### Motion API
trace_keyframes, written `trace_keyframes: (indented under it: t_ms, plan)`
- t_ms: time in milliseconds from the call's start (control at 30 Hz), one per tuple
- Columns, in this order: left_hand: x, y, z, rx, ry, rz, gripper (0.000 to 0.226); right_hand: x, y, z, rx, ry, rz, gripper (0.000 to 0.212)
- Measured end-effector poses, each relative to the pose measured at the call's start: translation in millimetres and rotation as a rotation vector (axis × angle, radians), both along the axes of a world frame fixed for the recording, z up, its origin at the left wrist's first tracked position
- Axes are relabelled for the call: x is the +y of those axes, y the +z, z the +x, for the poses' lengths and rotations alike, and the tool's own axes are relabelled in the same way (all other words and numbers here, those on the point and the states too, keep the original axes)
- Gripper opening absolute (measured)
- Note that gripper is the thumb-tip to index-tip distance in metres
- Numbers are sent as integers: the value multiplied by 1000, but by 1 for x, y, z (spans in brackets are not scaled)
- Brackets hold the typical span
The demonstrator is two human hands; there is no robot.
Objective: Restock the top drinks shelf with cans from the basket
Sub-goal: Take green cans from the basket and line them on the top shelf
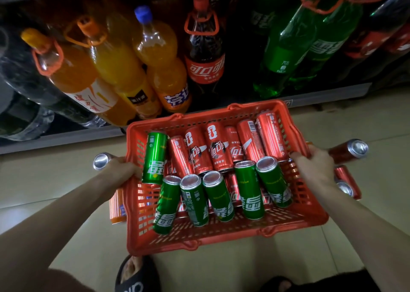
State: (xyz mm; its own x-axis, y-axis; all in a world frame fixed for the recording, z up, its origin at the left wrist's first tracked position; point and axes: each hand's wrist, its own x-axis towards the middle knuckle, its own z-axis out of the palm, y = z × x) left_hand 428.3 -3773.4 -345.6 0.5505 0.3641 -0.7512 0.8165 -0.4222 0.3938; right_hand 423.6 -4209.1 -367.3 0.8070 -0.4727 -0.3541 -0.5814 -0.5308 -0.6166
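The left hand (121, 169) curls over the left rim of a red plastic basket (226, 236), fingers wrapped onto the edge, and the right hand (315, 165) grips the opposite rim the same way, so the two hands sit well apart with the basket between them. Inside the basket, red cola cans (218, 146) lie side by side along the far half, and green lemon-lime cans (248, 189) lie tilted across the near half, their silver ends toward the camera; one more green can (154, 157) lies against the left wall. Loose cans lie on the pale tiled floor (55, 181) just outside the basket: a silver-ended one (102, 161) by the left hand, an orange one (117, 205) below it, and red ones (349, 151) beside the right hand. Beyond the basket, the bottom shelf (310, 93) holds large bottles of orange soda (159, 54), cola (205, 52) and green soda (288, 48). A dark slipper (137, 276) shows at the lower edge.
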Motion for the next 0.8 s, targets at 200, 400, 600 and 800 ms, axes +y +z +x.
trace_keyframes:
  t_ms: [200,400,600,800]
  plan:
    - [11,-3,2,48,-98,2,32,2,3,3,57,19,-19,16]
    - [15,7,4,94,-201,-80,26,2,6,4,139,62,-60,26]
    - [22,29,7,190,-440,-66,33,12,27,7,235,179,-237,46]
    - [64,52,20,227,-587,5,54,97,62,5,-61,499,-461,69]
